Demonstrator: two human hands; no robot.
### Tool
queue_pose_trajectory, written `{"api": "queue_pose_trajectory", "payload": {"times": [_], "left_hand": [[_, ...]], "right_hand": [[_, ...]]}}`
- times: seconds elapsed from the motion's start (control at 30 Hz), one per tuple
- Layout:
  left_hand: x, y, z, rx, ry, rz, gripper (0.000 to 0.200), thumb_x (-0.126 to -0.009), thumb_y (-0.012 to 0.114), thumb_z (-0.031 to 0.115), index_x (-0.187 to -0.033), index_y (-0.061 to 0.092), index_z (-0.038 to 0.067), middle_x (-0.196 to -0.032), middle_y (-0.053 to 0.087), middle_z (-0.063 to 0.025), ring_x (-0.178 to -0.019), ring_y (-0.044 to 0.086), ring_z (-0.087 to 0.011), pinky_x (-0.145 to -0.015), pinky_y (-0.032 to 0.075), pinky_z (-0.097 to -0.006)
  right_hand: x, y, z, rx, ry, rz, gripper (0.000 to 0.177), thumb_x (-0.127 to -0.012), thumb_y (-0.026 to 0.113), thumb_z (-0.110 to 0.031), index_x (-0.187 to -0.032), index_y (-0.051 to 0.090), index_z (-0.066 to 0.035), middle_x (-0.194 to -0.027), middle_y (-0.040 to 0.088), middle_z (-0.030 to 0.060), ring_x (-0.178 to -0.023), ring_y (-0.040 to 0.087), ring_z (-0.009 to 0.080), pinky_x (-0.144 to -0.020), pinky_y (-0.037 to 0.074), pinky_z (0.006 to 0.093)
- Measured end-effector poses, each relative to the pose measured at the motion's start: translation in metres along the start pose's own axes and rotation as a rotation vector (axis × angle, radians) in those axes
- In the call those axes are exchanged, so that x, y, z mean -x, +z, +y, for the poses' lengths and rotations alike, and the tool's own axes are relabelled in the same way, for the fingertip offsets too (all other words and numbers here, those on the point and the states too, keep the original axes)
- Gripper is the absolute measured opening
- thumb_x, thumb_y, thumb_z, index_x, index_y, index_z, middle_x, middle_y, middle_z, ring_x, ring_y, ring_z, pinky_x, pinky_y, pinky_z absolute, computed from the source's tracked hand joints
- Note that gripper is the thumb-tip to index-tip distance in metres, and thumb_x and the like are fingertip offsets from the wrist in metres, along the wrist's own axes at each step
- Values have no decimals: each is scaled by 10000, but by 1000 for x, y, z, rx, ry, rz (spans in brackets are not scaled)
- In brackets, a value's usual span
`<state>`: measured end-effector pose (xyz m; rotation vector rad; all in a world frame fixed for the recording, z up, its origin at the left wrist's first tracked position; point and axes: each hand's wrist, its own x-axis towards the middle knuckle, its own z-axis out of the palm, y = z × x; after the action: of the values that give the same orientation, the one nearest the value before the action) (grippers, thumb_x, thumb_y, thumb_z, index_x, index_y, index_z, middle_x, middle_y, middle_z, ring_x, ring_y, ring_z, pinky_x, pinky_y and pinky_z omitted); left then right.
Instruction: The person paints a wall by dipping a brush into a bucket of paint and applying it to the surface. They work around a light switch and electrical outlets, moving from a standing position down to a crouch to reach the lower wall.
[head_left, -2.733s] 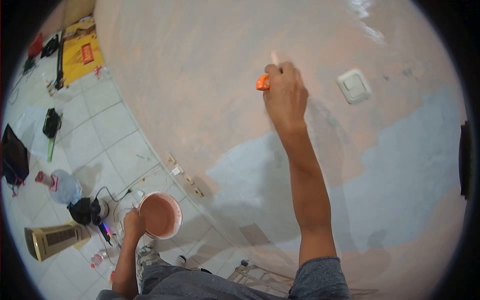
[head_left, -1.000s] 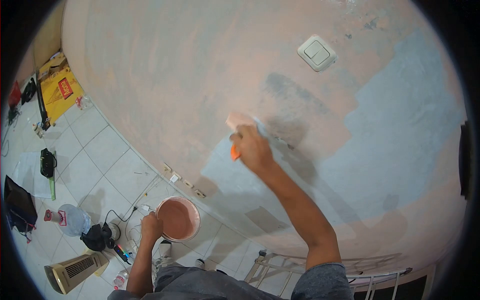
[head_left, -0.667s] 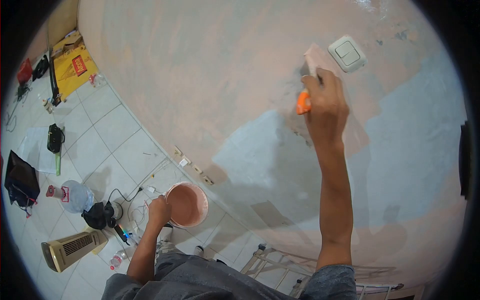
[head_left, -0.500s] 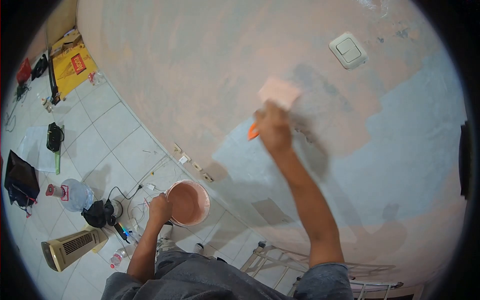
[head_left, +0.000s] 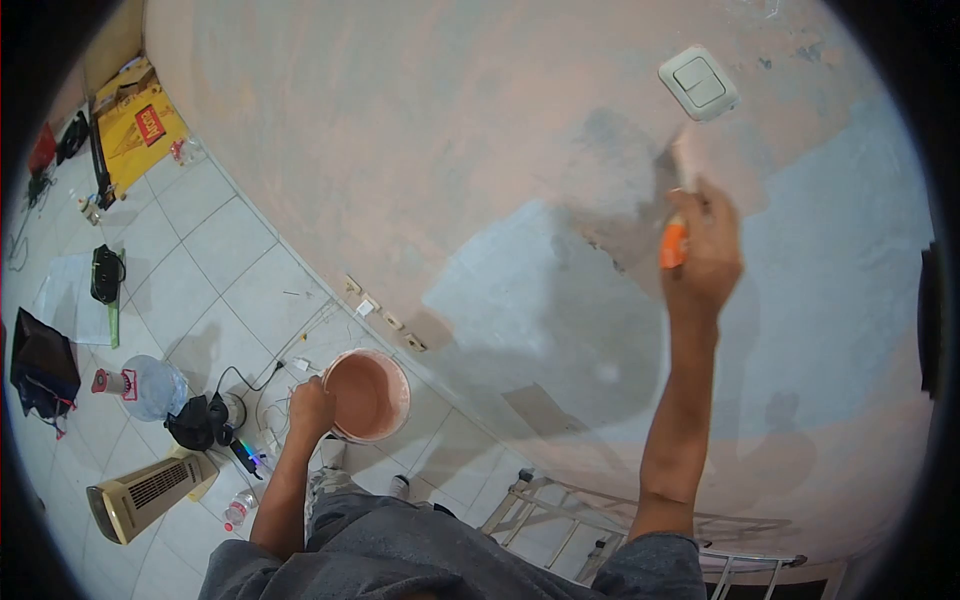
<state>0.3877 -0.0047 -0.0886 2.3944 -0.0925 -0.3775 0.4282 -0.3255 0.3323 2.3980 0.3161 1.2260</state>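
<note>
My right hand (head_left: 708, 245) is closed on the orange handle of a putty knife (head_left: 675, 243), whose blade lies near the wall just below the white light switch (head_left: 698, 83). The blade is partly blurred. My left hand (head_left: 312, 408) grips the rim of a bucket (head_left: 402, 400) with smooth pinkish-brown paste (head_left: 362, 397) inside. The wall (head_left: 480, 270) shows pink coated areas beside pale blue ones, with a small chipped spot left of my right forearm.
A metal ladder (head_left: 515, 512) stands at the wall's foot. Sockets (head_left: 383, 315) line the lower wall. On the tiled floor are a tower fan (head_left: 150, 490), a large water bottle (head_left: 158, 388), cables, a black bag (head_left: 42, 362) and yellow cardboard (head_left: 135, 135).
My right hand has moved right across the wall with the putty knife, toward the light switch. My left hand and the bucket have shifted slightly left and up in view.
</note>
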Motion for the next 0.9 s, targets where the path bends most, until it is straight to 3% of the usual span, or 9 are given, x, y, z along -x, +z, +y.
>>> {"api": "queue_pose_trajectory", "payload": {"times": [0.2,0.3,0.4,0.57,0.63,0.7,0.77,0.87,0.9], "left_hand": [[-2,-2,10,81,56,22,225,-752,528,135,-799,589,-77,-773,613,-314,-759,611,-463,-700,485,-522],[-1,-2,12,54,54,-22,229,-771,548,120,-852,575,-92,-788,620,-313,-772,623,-449,-717,499,-498],[-1,3,6,48,75,-33,250,-775,545,137,-856,565,-99,-788,617,-318,-782,617,-462,-723,496,-506],[-8,13,-17,-54,103,-83,262,-783,523,156,-871,539,-90,-813,623,-315,-795,616,-470,-732,497,-514],[-13,11,-15,-80,153,-54,261,-786,523,152,-892,534,-86,-821,628,-308,-796,619,-466,-735,498,-516],[-11,0,-3,-120,33,-89,267,-796,528,142,-948,517,-78,-867,634,-296,-822,626,-451,-753,503,-501],[-15,-3,2,-140,35,-75,266,-799,530,137,-963,511,-72,-884,631,-295,-837,627,-444,-761,505,-488],[-22,-2,9,-174,37,-56,260,-801,528,124,-976,503,-67,-909,625,-295,-863,626,-436,-776,505,-470],[-23,-1,10,-190,46,-47,254,-799,525,115,-975,501,-66,-918,622,-296,-874,624,-434,-783,503,-465]], "right_hand": [[34,41,-7,245,-64,15,116,-728,648,-94,-843,656,-87,-1084,596,136,-954,597,275,-747,513,355],[110,94,-59,-14,-165,-175,44,-739,612,-101,-771,604,-73,-1007,583,113,-898,567,258,-726,516,341],[163,108,-101,-261,-113,-631,52,-710,610,-67,-749,577,-75,-962,544,92,-893,573,245,-678,526,327],[139,79,-53,-378,46,-483,127,-688,627,-17,-780,580,-91,-960,544,89,-948,578,252,-685,540,355],[97,39,-14,-283,20,-385,186,-695,629,-7,-855,600,-96,-1016,570,91,-1007,572,265,-708,533,372],[59,-5,26,-203,73,-342,192,-741,616,-30,-922,656,-78,-1075,630,122,-1012,598,308,-855,495,393],[17,-53,62,-137,68,-156,204,-776,610,-46,-969,663,-87,-1056,647,134,-1008,609,305,-851,498,382],[-47,-110,111,309,-72,118,198,-811,618,-32,-1000,660,-75,-1056,651,131,-1014,612,296,-827,509,368],[-66,-121,125,348,-106,194,331,-719,617,47,-999,651,-128,-1071,629,112,-969,605,291,-790,508,371]]}}
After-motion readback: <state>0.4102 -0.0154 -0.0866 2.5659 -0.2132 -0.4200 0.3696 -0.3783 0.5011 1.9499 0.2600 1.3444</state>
